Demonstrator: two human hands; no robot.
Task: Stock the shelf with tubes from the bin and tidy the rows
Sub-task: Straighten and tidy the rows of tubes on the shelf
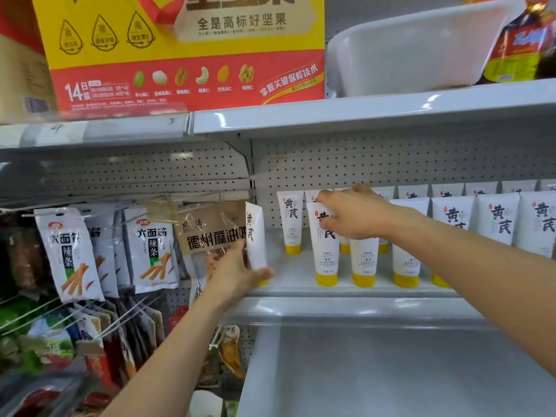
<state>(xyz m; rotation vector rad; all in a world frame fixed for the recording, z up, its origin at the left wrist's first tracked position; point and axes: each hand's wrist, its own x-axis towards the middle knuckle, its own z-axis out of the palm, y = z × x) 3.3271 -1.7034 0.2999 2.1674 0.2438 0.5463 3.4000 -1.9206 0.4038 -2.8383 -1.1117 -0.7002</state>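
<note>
Gripping one white, yellow-capped plastic tube (255, 239) in left hand (237, 275); pinching second tube (326, 257) by its top with fingers (326, 197) of right hand (358, 216); perhaps fifteen more tubes (496, 218) upright on grey metal shelf (361, 308).

Snack packets (69, 254) hang left, nut box (180, 52) above, perhaps an oil bottle (517, 46).

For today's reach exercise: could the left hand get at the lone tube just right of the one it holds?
Likely yes: only bare shelf separates the left hand from the lone tube. But it grips another tube, which it must set down first.
</note>
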